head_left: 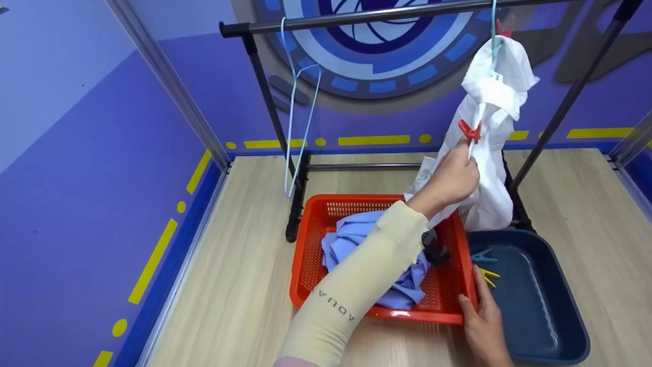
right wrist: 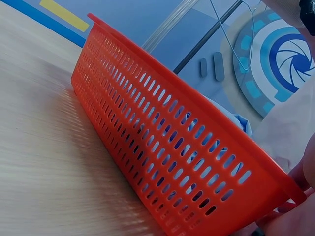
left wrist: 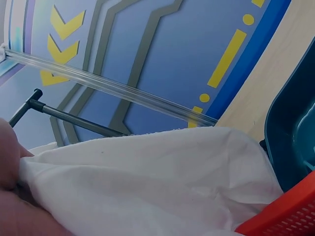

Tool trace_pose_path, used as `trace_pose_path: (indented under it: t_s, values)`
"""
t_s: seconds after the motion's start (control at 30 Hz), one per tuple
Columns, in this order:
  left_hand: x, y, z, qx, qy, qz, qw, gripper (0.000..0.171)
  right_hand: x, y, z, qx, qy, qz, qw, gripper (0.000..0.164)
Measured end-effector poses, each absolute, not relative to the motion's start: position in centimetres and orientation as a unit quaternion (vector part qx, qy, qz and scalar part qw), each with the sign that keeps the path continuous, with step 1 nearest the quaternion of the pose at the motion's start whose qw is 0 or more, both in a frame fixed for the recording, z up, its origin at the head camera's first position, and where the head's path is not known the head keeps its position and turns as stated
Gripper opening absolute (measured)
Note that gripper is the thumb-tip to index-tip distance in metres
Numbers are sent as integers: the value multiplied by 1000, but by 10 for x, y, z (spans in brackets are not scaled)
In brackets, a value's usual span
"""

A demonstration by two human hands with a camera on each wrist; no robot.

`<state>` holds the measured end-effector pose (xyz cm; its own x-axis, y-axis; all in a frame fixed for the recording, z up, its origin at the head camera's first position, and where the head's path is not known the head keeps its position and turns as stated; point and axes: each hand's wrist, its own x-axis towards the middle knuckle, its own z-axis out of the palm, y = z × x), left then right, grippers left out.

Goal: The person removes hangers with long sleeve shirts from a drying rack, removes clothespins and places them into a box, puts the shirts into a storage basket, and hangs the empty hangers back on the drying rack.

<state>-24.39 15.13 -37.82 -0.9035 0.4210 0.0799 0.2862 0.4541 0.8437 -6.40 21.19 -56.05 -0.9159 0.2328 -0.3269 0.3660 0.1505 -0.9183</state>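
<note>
A white garment point(head_left: 491, 153) hangs from a light blue hanger point(head_left: 493, 30) on the rack's right side, its lower part reaching down by the basket. Red clothespins show on it, one clothespin point(head_left: 471, 132) at its front edge and another point(head_left: 504, 28) at the top. My left hand point(head_left: 453, 176) pinches the garment's edge just below the lower clothespin; white cloth point(left wrist: 147, 177) spreads from its fingers in the left wrist view. Low on the right, my right hand point(head_left: 486, 321) grips the rim of a red plastic basket point(right wrist: 162, 132), thumb on the inner side.
Crumpled blue cloth point(head_left: 356, 229) lies in the basket, near a dark object I cannot identify. A dark blue tub point(head_left: 540, 285) beside it holds a blue clothespin point(head_left: 484, 256) and a yellow clothespin point(head_left: 490, 277). A bare hanger point(head_left: 293, 112) hangs on the black rack point(head_left: 356, 20), left.
</note>
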Motion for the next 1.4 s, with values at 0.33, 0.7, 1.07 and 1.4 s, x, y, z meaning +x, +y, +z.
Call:
trace_pose_path:
  t_s: [0.33, 0.7, 1.07, 1.4]
  values:
    - [-244, 144, -373, 224, 847, 479, 61, 43, -64, 213, -560, 200, 756, -621, 55, 81]
    - [-246, 129, -370, 246, 855, 454, 43, 40, -65, 213, -561, 204, 753, -623, 61, 80]
    - [-249, 119, -374, 283, 855, 434, 12, 42, -62, 213, -561, 191, 758, -621, 48, 78]
    - [-250, 110, -385, 307, 847, 435, 5, 44, -63, 213, -561, 196, 760, -618, 54, 78]
